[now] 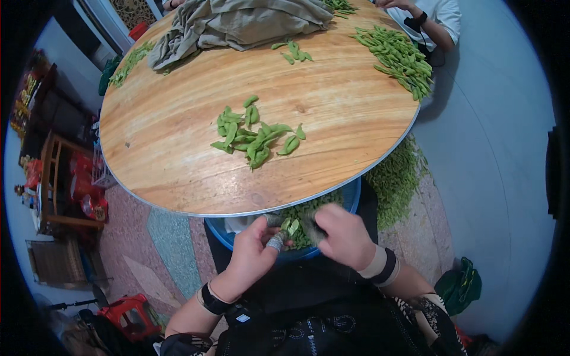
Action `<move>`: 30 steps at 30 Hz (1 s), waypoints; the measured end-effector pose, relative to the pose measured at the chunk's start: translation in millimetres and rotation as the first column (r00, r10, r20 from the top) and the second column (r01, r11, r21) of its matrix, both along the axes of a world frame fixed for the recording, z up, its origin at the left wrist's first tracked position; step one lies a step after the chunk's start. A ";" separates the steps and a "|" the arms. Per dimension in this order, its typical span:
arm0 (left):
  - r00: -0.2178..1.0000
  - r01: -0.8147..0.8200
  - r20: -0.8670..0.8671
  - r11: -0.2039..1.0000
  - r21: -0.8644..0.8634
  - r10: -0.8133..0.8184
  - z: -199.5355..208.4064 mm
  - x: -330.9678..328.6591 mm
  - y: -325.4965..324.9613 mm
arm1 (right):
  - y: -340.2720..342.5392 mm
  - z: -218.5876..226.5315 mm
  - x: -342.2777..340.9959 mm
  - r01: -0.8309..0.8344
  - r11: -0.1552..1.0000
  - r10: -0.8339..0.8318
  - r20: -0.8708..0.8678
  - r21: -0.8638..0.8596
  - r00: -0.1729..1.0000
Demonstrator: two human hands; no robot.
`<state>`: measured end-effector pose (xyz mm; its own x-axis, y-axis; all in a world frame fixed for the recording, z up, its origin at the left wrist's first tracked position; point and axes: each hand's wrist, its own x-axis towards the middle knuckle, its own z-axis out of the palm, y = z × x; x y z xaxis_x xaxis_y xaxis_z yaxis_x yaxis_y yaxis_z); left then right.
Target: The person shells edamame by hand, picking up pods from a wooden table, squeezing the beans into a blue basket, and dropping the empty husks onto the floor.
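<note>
My left hand [254,248] pinches a split green soybean pod [293,226] between thumb and fingers, with grey wrapping on the fingertips. Just to its right is my right hand [344,236], curled, its fingers smeared by motion; whether it grips anything is unclear. Both hands are over a blue basin [355,196] below the table's near edge. Green shelled beans [304,240] lie in the basin, and the tabletop partly hides it. A loose group of whole soybean pods [258,142] rests on the round wooden table [178,142] in front of me.
A grey-brown cloth [237,26] covers the table's far side. More pods [399,59] are heaped at the right edge, near another person's arm [436,32]. A large green pile [395,184] lies on the floor at right. A red stool [133,317] stands lower left.
</note>
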<state>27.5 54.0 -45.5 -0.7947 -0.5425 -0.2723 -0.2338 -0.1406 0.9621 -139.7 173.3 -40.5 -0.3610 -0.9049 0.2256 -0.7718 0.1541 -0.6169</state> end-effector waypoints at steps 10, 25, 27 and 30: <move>1.000 -0.004 0.009 0.984 0.179 0.003 4.4 -2.3 4.5 | -5.0 -10.2 6.7 -0.280 0.954 0.189 0.501 0.111 0.844; 0.998 0.055 -0.032 0.998 0.000 -0.055 -23.5 -5.3 -1.3 | 3.5 -15.5 -9.5 -0.073 0.941 -0.088 0.446 0.331 0.891; 0.997 0.066 0.046 0.995 0.068 -0.070 -22.3 -11.4 0.5 | 2.7 -26.6 -10.0 -0.115 0.955 -0.056 0.547 0.273 0.835; 0.991 0.115 0.040 0.961 0.251 -0.129 -22.9 -11.8 0.6 | 2.8 -23.1 -12.5 -0.169 0.948 -0.079 0.717 0.268 0.693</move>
<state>15.7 54.6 -68.4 -0.8304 -0.3527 -0.4314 -0.3160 -0.3396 0.8859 -152.2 176.1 -63.6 -0.2550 -0.8988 -0.3565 -0.1284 0.3969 -0.9088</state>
